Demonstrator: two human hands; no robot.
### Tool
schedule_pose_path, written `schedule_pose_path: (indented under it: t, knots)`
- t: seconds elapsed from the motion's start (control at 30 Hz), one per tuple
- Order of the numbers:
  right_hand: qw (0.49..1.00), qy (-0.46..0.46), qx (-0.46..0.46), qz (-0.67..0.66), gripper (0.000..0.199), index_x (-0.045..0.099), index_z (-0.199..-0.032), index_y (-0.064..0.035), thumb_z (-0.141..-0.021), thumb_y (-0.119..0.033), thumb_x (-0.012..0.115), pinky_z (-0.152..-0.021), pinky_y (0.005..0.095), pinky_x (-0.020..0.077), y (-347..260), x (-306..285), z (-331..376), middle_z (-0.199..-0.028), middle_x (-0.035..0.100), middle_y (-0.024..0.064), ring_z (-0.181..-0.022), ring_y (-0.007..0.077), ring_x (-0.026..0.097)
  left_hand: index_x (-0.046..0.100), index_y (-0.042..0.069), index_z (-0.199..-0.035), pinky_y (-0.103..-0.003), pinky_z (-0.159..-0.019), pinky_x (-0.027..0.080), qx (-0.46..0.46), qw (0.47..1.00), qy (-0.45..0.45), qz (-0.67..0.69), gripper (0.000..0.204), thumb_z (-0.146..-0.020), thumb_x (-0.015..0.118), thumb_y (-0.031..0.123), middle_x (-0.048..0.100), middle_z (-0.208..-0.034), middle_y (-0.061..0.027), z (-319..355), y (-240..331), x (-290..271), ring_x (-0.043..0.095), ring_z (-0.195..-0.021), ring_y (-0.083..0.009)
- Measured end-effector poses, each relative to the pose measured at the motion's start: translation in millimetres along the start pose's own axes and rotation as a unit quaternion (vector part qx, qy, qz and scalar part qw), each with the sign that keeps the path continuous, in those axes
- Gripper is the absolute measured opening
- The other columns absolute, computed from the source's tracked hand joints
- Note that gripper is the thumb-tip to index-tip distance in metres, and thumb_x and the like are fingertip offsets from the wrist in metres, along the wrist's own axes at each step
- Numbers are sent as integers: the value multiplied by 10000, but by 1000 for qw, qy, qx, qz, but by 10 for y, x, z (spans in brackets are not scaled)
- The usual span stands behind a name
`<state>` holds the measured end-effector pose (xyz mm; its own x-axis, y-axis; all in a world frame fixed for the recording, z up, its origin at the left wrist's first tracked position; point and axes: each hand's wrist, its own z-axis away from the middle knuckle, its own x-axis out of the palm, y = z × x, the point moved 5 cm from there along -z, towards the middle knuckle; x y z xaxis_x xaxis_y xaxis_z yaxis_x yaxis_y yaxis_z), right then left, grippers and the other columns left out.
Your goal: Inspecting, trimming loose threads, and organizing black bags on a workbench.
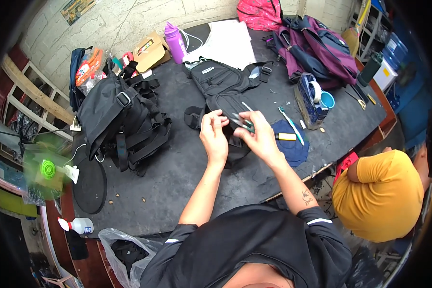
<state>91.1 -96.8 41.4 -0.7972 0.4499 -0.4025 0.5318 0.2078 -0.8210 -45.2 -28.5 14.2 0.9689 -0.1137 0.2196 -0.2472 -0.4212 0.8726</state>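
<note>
My right hand (258,135) is closed on a pair of small snips (242,121) with a dark green grip, blurred at the blades. Just to its left, the thumb and fingers of my left hand (213,134) are pinched together near the snips' tips; what they hold, if anything, is too small to make out. Both hands are over the near end of a black sling bag (221,82), which lies flat with its zipped pockets up and a buckled strap at its far right. Part of the bag is hidden under my hands.
A black backpack (122,115) stands at left, a purple bottle (176,45) behind. To the right lie a toothbrush (291,126), a yellow lighter (286,137) and a clear container (306,103). A purple backpack (321,53) sits far right; a person in yellow (379,197) is beside the table.
</note>
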Motion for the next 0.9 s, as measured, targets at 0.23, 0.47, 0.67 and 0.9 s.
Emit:
schedule_pose_path:
  t: [0.23,0.47,0.67,0.9]
  knots:
    - [974,-3,93,-205,352,587,-1029,-14,-722,-47,758,-780,223,434,327,-20,44,-979,593,13,-952,95,547,495,91,-1078,-380,-884,455,-263,926,117,243,187,-969,563,227,554,-1122,-68,121,-233,43,561,-999,-168]
    - [997,-27,-31,-70,357,594,-1120,-79,-835,-246,727,-709,312,491,-104,-250,-165,-926,641,63,-810,151,631,530,-28,-1224,-280,-911,476,-167,963,-69,198,379,-863,642,-16,626,-1136,-108,-63,107,196,607,-1023,-161]
    - [909,0,-286,304,94,657,-810,-113,-760,-180,699,-643,346,417,-631,-383,-376,-734,532,43,-678,210,582,543,-54,-1220,-251,-888,473,-204,962,-72,168,360,-867,610,-57,648,-1098,-112,-11,143,230,617,-965,-132]
    - [874,-34,-318,365,46,643,-730,-117,-731,-159,625,-682,344,414,-768,-256,-454,-759,522,27,-716,189,575,565,-59,-1198,-227,-837,487,-185,966,-85,157,342,-859,612,-66,667,-1051,-104,-9,181,190,622,-915,-112]
